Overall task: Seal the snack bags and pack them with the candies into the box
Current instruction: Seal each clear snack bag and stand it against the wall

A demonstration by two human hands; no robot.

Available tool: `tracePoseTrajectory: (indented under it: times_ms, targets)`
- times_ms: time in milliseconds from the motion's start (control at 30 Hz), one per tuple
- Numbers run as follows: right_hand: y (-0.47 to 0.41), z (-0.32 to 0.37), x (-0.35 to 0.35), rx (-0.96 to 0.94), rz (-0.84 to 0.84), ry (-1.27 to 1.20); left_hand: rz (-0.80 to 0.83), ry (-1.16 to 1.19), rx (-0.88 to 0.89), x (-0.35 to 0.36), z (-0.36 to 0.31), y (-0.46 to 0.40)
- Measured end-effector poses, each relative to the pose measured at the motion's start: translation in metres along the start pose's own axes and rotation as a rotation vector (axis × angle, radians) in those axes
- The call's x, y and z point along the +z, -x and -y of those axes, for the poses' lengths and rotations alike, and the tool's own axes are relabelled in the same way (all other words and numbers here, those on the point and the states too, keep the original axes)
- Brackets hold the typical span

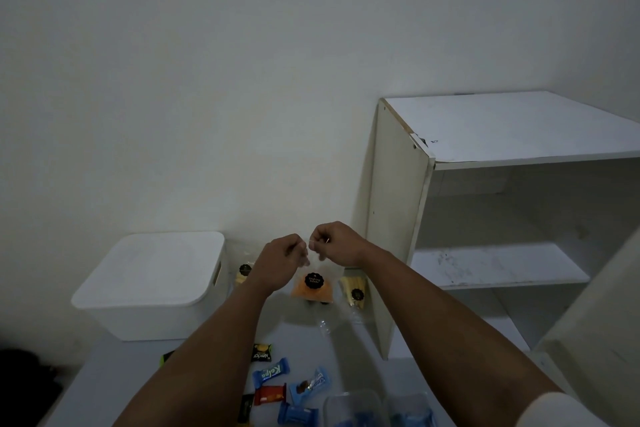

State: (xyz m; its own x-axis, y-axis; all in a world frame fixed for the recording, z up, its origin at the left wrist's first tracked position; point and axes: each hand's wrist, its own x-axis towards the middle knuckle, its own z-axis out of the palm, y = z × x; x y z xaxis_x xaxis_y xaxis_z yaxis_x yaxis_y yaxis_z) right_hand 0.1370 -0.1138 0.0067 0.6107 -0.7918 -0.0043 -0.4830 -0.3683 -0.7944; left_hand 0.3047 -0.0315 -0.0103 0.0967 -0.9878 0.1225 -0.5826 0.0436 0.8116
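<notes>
Both hands up in front of me, over the far part of the worktop (104,367), close together and nearly touching. Left hand (277,262) pinches the left side of the top edge of a clear snack bag (312,288); right hand (334,244) pinches the right side of that same edge, fingers curled in. The bag hangs down between them, orange contents in its lower half, a round black label on its front. Whether the top is closed I cannot tell; the plastic there is too clear and too small.

Two more snack bags behind it, by the wall: one with yellow sticks (354,291) just right of the hanging bag, beside the shelf unit's side panel; another yellowish one (242,273) to the left, partly hidden by my left wrist, just beside the box.

White box (152,288) sits on the left of the worktop, lid on.

Candies lie loose on the near worktop between my forearms: a black Nextar pack (261,352), a blue Kalpa pack (270,372), a red one (270,395), another blue one (310,386), and one more blue (298,414) at the bottom edge. A green-edged wrapper (167,356) peeks out by my left forearm.

Two clear plastic containers (353,407) at the bottom edge, blue wrappers showing through.

White shelf unit (502,218) stands to the right.
</notes>
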Motion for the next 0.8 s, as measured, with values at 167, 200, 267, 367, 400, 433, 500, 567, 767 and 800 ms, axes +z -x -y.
tracePoseTrajectory:
  times_ms: [167,200,267,367,400,433,500,567,767,800]
  targets:
    - [0.002,-0.010,0.002,0.008,-0.066,-0.082,-0.016,0.068,-0.027,-0.001,0.003,0.001]
    - [0.002,-0.012,0.001,0.017,-0.068,-0.094,-0.023,0.082,-0.034,-0.002,0.004,0.001]
    - [0.003,-0.014,-0.001,0.022,-0.065,-0.088,-0.034,0.098,-0.046,-0.003,0.004,0.001]
    - [0.006,-0.011,-0.004,0.020,-0.052,-0.103,-0.035,0.122,-0.074,-0.003,0.002,0.001]
    - [0.006,-0.010,-0.004,0.019,-0.048,-0.110,-0.033,0.133,-0.082,-0.004,0.001,0.000]
    - [0.007,-0.009,-0.004,0.017,-0.046,-0.107,-0.030,0.145,-0.084,-0.004,0.000,0.000]
    - [0.008,-0.007,-0.004,0.013,-0.041,-0.085,-0.019,0.167,-0.076,-0.004,-0.002,-0.001]
    - [0.007,-0.008,-0.002,0.012,-0.025,-0.072,0.000,0.182,-0.077,-0.003,-0.003,-0.001]
    - [0.011,-0.011,0.006,0.050,-0.085,-0.154,0.012,0.247,-0.140,-0.006,0.003,0.001]
    - [0.012,-0.011,0.005,0.071,-0.095,-0.187,-0.005,0.265,-0.153,-0.008,0.004,0.002]
